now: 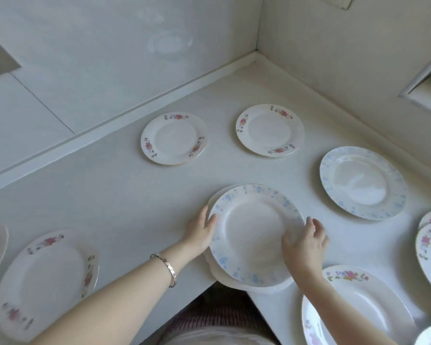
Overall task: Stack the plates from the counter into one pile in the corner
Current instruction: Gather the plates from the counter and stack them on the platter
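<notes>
Left hand (202, 230): holds the blue plate (254, 235) by its rim at 9 o'clock.
Right hand (306, 239): pinches the rim at 3 o'clock, so it stays level.
Under it: white plates (222, 276), a small pile at the counter (110, 195) edge.
Corner (255, 59): at 12 o'clock, well apart; the pile should end up there.

- No text, label, brand, number or sign is showing legibly in the head view.
- Rims are carrying patterns only: pink-flower plate (174, 138), blue-blot plate (249, 232).
</notes>
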